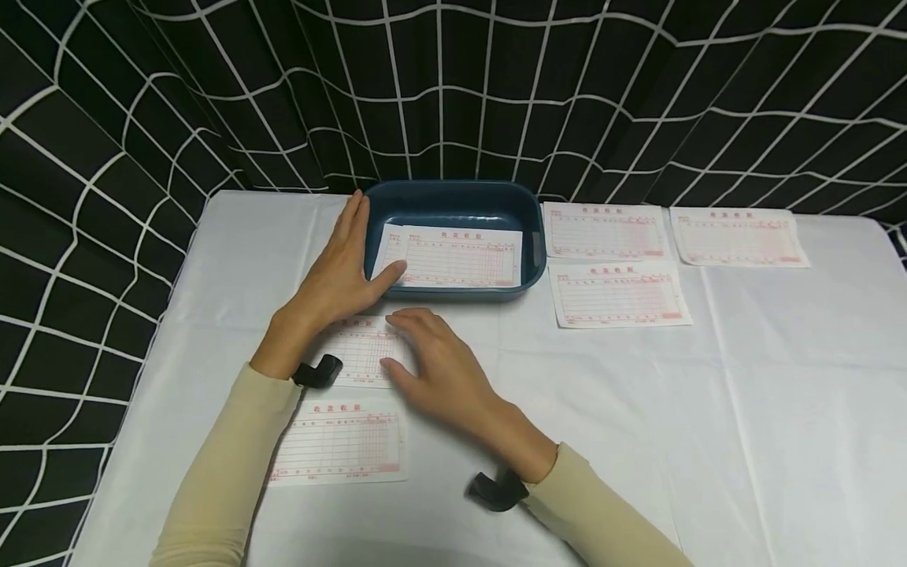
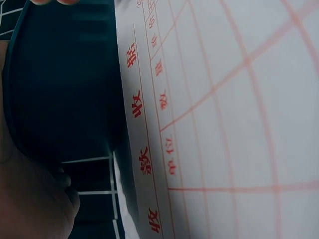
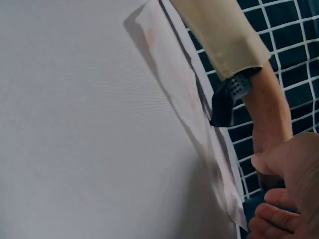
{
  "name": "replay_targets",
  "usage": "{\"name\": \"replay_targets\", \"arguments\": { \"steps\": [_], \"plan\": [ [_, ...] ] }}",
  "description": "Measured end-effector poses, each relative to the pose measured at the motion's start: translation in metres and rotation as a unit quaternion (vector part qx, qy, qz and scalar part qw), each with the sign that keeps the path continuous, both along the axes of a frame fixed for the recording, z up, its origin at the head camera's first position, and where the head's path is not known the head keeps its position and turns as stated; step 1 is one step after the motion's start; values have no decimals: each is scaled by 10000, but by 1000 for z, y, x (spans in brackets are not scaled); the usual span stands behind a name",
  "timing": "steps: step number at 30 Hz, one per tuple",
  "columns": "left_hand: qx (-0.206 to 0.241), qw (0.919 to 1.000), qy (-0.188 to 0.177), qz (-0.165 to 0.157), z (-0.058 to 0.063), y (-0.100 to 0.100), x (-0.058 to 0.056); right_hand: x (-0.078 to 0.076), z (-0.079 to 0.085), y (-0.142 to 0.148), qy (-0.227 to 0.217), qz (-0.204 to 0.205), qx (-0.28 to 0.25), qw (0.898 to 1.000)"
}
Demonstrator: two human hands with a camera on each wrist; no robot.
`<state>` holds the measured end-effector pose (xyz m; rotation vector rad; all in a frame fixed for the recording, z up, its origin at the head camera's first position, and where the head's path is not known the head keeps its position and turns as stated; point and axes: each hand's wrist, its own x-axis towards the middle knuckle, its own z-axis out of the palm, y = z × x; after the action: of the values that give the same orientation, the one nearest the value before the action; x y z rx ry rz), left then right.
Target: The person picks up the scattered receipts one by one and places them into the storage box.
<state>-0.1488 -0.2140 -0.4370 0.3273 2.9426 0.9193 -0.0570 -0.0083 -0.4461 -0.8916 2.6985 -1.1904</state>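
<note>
My left hand (image 1: 336, 272) lies against the left side of a dark blue plastic basin (image 1: 453, 294), its fingers straight along the rim and its thumb reaching over the front corner. Inside the basin lie white receipt slips (image 1: 457, 260) printed in red, the top one filling much of a close-up in the left wrist view. Over the right end of another receipt slip (image 1: 361, 354), just in front of the basin, is my right hand (image 1: 449, 378), loosely bent with nothing in its fingers. Closer to me lies one more slip (image 1: 347, 445), partly covered by the left sleeve.
Right of the basin, two slips (image 1: 605, 231) (image 1: 737, 236) lie along the back edge, with a third slip (image 1: 618, 295) below them. A white cloth (image 1: 779, 433) covers the table. Black netted fabric (image 1: 453, 94) with white lines hangs behind and at the left.
</note>
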Motion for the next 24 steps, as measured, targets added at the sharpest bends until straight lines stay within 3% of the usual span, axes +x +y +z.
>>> {"name": "replay_targets", "arguments": {
  "steps": [8, 24],
  "plan": [
    [-30, 9999, -101, 26, 1, -1, 0, 3, -10, -7, 87, 22, 832, 9965],
    [-26, 10000, -50, 50, 1, 0, 2, 9, -10, -8, 125, 97, 829, 9964]
  ]
}}
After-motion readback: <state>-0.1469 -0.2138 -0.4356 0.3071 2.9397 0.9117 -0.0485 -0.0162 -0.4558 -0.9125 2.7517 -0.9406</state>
